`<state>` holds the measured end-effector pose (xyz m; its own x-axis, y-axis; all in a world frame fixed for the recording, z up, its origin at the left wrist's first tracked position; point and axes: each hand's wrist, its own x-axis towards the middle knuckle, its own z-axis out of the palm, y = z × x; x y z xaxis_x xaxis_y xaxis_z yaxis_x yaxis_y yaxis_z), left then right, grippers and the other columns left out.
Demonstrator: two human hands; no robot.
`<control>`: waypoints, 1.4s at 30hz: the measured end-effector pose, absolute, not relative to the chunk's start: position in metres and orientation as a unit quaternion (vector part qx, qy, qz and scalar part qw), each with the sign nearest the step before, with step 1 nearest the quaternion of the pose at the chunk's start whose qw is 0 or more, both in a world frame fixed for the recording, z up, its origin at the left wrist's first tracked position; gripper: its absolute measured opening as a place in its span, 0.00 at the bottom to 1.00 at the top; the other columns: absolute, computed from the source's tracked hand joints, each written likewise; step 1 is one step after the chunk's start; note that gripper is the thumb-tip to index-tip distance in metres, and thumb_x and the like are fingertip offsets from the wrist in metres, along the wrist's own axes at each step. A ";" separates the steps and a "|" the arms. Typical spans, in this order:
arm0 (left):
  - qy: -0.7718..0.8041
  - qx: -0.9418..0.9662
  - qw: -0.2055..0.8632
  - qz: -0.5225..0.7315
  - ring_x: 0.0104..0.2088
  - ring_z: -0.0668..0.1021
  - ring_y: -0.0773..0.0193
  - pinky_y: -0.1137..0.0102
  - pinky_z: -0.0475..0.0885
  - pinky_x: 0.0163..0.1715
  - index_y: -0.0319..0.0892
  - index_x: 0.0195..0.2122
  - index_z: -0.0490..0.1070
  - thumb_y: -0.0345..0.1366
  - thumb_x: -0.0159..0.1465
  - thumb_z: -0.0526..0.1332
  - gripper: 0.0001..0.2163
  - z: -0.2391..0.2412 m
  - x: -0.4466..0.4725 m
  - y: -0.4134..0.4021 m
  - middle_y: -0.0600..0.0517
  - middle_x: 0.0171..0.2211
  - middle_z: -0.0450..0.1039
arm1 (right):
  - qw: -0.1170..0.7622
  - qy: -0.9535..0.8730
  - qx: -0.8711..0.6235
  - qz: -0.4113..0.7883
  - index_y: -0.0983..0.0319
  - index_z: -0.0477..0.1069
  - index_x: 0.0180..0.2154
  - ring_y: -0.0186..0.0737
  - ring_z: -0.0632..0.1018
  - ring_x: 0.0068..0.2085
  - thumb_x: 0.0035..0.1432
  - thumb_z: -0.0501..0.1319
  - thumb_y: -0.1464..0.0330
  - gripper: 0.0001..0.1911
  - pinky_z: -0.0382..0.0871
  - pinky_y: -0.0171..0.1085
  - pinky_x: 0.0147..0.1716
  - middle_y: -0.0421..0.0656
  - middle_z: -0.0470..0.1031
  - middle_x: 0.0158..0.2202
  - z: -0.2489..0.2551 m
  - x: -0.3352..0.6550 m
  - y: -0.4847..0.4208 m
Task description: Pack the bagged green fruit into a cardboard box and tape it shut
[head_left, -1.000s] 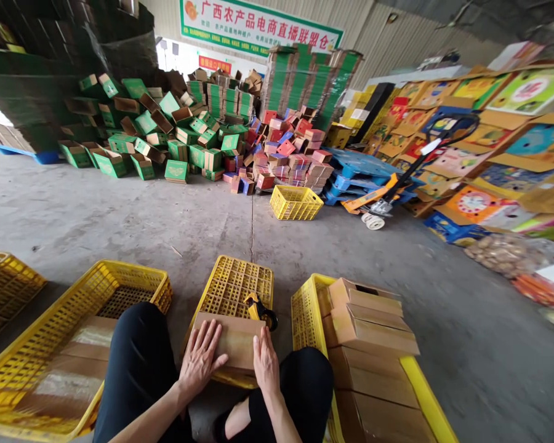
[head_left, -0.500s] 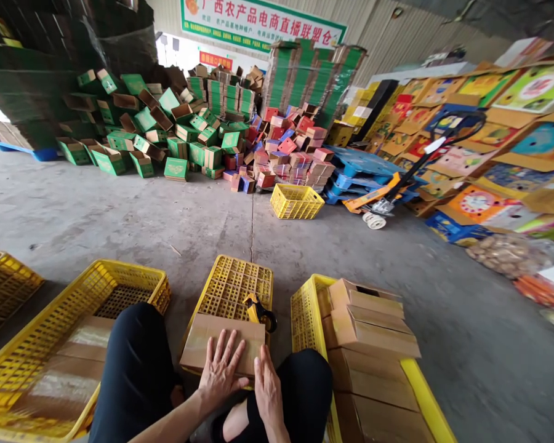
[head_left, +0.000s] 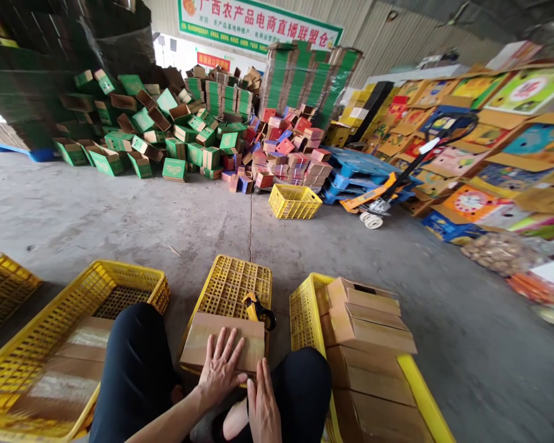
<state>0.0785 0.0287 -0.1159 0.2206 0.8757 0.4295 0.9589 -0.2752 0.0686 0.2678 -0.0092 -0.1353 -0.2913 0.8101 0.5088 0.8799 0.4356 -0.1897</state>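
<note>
A brown cardboard box [head_left: 198, 344] lies on an upturned yellow plastic crate [head_left: 224, 283] between my knees. My left hand [head_left: 222, 364] rests flat on the box's top with its fingers spread. At the box's near right corner is my right hand [head_left: 264, 403], its fingers stretched out and holding nothing; whether the fingertips touch the box I cannot tell. Just beyond the box, on the crate, sits a yellow and black tape dispenser [head_left: 258, 311].
To my right a yellow crate [head_left: 303, 317] holds several cardboard boxes [head_left: 373, 363]. On my left another yellow crate [head_left: 129, 271] contains taped boxes [head_left: 60, 384]. Farther off are a yellow crate [head_left: 294, 203], a pallet jack [head_left: 373, 200], blue pallets [head_left: 351, 166] and heaped green boxes [head_left: 175, 167].
My right hand has moved down, toward me, along the box's right end. My left hand has stayed flat on the box. The view has shifted slightly.
</note>
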 end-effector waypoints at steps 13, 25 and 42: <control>-0.555 -0.798 0.098 -0.214 0.72 0.61 0.45 0.50 0.54 0.70 0.52 0.75 0.54 0.59 0.72 0.54 0.35 -0.117 0.057 0.031 0.48 0.74 0.60 | 0.216 -0.790 -0.567 -0.093 0.69 0.64 0.70 0.59 0.74 0.66 0.77 0.42 0.53 0.34 0.73 0.50 0.61 0.60 0.70 0.67 -0.133 0.242 0.059; -0.647 -0.716 0.024 -0.262 0.74 0.60 0.43 0.50 0.70 0.65 0.50 0.78 0.40 0.51 0.74 0.57 0.38 -0.126 -0.005 -0.002 0.43 0.77 0.48 | 0.261 -0.766 -0.576 -0.115 0.70 0.61 0.71 0.59 0.75 0.65 0.76 0.46 0.52 0.36 0.74 0.49 0.59 0.62 0.68 0.68 -0.126 0.236 0.056; -0.669 -0.676 0.004 -0.310 0.73 0.61 0.40 0.45 0.70 0.62 0.50 0.78 0.46 0.47 0.75 0.54 0.32 -0.130 -0.004 0.001 0.42 0.77 0.49 | 0.268 -0.780 -0.564 -0.040 0.61 0.38 0.77 0.64 0.69 0.69 0.75 0.50 0.53 0.40 0.74 0.59 0.61 0.57 0.60 0.73 -0.139 0.207 -0.002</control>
